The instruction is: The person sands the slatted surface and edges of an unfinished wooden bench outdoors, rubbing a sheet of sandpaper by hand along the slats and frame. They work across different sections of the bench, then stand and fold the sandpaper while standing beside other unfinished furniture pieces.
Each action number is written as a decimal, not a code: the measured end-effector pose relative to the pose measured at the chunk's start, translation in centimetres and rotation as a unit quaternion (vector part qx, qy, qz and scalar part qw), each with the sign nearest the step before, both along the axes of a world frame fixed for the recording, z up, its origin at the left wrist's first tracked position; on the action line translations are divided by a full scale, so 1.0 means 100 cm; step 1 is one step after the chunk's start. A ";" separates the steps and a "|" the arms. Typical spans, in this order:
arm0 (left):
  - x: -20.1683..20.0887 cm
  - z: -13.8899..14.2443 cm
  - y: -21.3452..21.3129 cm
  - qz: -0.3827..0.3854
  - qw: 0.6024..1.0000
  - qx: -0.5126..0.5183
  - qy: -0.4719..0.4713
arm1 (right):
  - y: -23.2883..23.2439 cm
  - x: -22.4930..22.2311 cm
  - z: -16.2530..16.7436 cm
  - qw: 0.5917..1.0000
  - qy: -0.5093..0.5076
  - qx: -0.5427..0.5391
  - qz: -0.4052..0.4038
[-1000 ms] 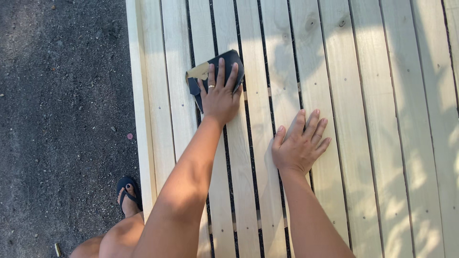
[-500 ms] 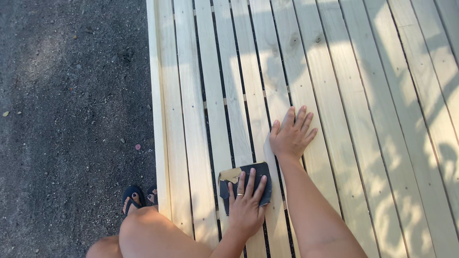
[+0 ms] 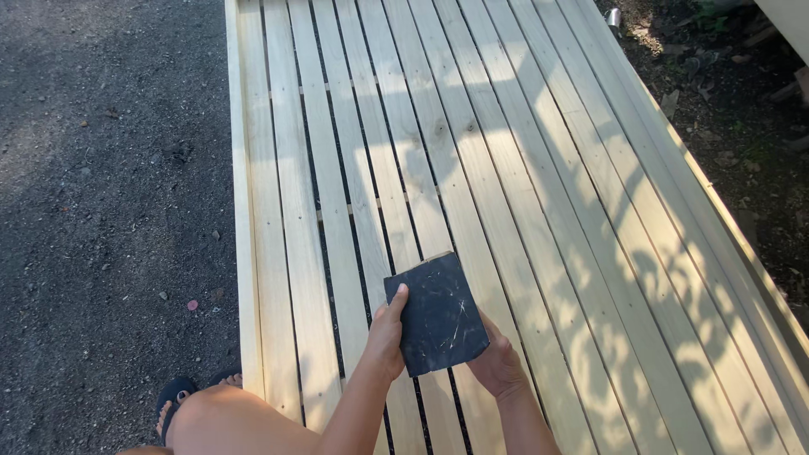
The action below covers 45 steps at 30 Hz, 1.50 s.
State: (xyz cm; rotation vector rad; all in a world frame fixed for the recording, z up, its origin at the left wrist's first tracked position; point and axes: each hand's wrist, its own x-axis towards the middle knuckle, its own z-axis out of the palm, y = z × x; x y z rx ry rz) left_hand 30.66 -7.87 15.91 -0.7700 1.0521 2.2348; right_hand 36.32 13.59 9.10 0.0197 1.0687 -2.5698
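A dark blue-black sanding block [image 3: 436, 313], flat and rectangular with pale scratches on its face, is held up in front of me over the pale wooden slats [image 3: 472, 168]. My left hand [image 3: 386, 337] grips its left edge, thumb on top. From underneath, my right hand [image 3: 497, 362] supports the right edge, its fingers mostly hidden behind the block. The slatted wooden panel lies flat and stretches away from me, with narrow dark gaps between the boards.
Dark gravel ground [image 3: 101, 211] lies to the left of the panel's edge [image 3: 244, 253]. My knee and a foot in a black sandal [image 3: 173, 400] are at the bottom left. Dirt with leaves and debris [image 3: 725, 93] borders the right side.
The block was pressed flat on the slats under my left hand, with my right hand resting on the wood. Now both hands hold it lifted off the panel, its face turned up.
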 end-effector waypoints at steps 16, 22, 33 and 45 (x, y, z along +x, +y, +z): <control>-0.039 -0.100 -0.031 -0.309 0.471 -0.762 0.318 | -0.013 0.042 0.042 0.513 0.287 0.808 -0.044; -0.079 -0.107 -0.074 -0.354 0.513 -0.720 0.305 | -0.038 -0.016 -0.008 0.493 0.220 0.832 0.124; -0.108 -0.120 -0.075 -0.327 0.546 -0.728 0.253 | -0.087 -0.309 -0.038 0.491 0.205 0.845 0.053; -0.108 -0.121 -0.075 -0.302 0.540 -0.742 0.259 | -0.064 -0.196 -0.039 0.479 0.255 0.840 0.024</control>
